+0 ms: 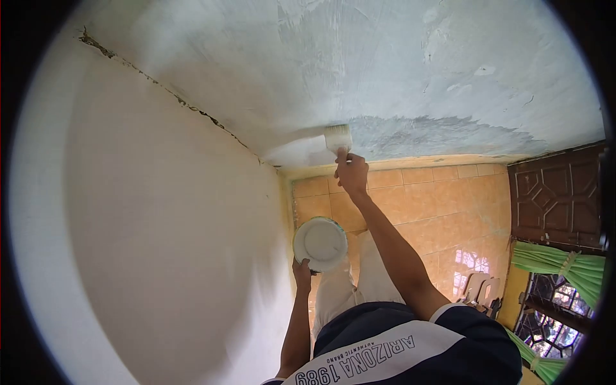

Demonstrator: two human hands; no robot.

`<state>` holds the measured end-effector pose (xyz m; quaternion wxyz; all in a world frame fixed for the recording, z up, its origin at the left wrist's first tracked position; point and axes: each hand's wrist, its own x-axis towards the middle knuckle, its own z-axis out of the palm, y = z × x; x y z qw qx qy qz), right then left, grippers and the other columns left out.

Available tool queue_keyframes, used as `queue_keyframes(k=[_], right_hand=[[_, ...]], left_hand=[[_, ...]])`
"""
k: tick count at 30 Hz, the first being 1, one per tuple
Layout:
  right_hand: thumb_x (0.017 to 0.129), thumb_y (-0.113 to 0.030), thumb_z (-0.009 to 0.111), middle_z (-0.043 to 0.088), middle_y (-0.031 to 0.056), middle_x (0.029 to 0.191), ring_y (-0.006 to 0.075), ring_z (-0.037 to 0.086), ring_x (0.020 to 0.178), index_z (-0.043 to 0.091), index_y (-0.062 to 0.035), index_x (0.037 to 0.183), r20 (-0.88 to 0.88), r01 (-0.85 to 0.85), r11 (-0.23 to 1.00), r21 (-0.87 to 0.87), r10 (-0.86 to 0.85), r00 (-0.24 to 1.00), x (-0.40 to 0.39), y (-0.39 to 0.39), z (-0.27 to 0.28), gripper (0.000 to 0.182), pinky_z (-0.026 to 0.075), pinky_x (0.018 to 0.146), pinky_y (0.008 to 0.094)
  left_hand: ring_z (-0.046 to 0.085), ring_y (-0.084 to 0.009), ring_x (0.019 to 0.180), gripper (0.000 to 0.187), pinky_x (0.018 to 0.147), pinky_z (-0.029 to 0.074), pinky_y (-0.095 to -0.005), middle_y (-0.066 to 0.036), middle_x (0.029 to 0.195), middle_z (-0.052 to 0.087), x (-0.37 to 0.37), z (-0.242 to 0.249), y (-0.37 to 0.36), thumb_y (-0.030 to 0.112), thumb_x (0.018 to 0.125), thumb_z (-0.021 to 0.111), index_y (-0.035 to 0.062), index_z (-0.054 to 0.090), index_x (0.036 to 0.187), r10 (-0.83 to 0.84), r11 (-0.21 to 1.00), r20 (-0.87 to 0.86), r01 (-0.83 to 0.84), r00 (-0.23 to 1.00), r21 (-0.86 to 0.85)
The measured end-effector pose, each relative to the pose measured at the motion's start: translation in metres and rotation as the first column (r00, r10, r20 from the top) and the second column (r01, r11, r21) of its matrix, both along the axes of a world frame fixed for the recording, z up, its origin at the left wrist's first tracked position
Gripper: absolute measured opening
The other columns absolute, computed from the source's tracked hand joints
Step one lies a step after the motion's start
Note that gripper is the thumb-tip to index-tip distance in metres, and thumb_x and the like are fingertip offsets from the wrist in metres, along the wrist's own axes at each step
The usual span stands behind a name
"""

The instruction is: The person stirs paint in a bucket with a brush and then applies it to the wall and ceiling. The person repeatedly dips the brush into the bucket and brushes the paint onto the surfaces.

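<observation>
My right hand [352, 172] is closed around the handle of a wide paintbrush [338, 136]. Its pale bristles are against the grey-white wall [385, 77], low down near the floor. A darker, damp-looking patch [436, 136] spreads over the wall to the right of the brush. My left hand [303, 274] grips the rim of a round bowl [320, 244] with whitish contents, thumb over the edge. The bowl is held out in front of my legs, close to the left-hand wall. Most of the brush handle is hidden in my fingers.
A white wall [173, 212] stands close on my left. A dark crack [186, 104] runs along the corner where the walls meet. Orange tiles [423, 199] cover the floor. To the right are a brown door [555, 199], green curtains [545, 258] and chairs [478, 290].
</observation>
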<state>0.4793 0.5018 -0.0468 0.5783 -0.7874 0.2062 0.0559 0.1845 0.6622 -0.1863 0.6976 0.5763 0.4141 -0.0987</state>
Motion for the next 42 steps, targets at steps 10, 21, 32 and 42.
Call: queue_keyframes(k=[10,21,32,42], right_hand=[[0.103,-0.033,0.058,0.065,0.0180,0.059,0.0306,0.064,0.048,0.064,0.0021,0.073,0.290,0.025,0.996,-0.088,0.001,0.957,0.005,0.001,0.011,0.046,0.047,0.050,0.0427],[0.101,-0.036,0.056,0.063,0.0202,0.056,0.0359,0.065,0.049,0.064,0.0024,0.069,0.078,0.040,0.987,-0.157,-0.028,0.997,0.009,0.007,-0.152,0.051,0.053,0.054,0.0458],[0.102,-0.035,0.056,0.060,0.0129,0.050,0.0240,0.062,0.043,0.066,0.0029,0.074,0.189,0.029,0.998,-0.049,-0.019,0.982,-0.005,0.008,-0.077,0.048,0.050,0.049,0.0368],[0.101,-0.038,0.058,0.064,0.0168,0.055,0.0270,0.066,0.048,0.070,0.0049,0.077,0.008,0.019,0.997,-0.077,-0.018,1.000,0.009,0.001,-0.161,0.050,0.053,0.050,0.0392]], left_hand=[[0.061,-0.0156,0.062,0.037,0.045,0.048,-0.0278,-0.008,0.091,0.063,-0.006,-0.008,0.003,0.012,0.088,0.055,0.0023,0.055,0.124,0.002,0.999,-0.041,0.000,0.999,0.034],[0.061,-0.0158,0.061,0.036,0.045,0.048,-0.0277,-0.009,0.091,0.062,-0.022,-0.021,-0.002,0.013,0.088,0.055,0.0014,0.055,0.122,-0.003,1.000,-0.079,0.003,0.997,0.007],[0.064,-0.0192,0.068,0.043,0.044,0.053,-0.0289,-0.012,0.100,0.063,-0.045,-0.041,-0.002,0.011,0.087,0.056,-0.0016,0.054,0.128,0.023,1.000,-0.106,-0.025,0.994,-0.015],[0.065,-0.0194,0.071,0.045,0.043,0.053,-0.0284,-0.012,0.104,0.062,-0.046,-0.044,-0.002,0.009,0.088,0.054,-0.0014,0.053,0.131,0.029,0.999,-0.109,-0.032,0.994,-0.020]])
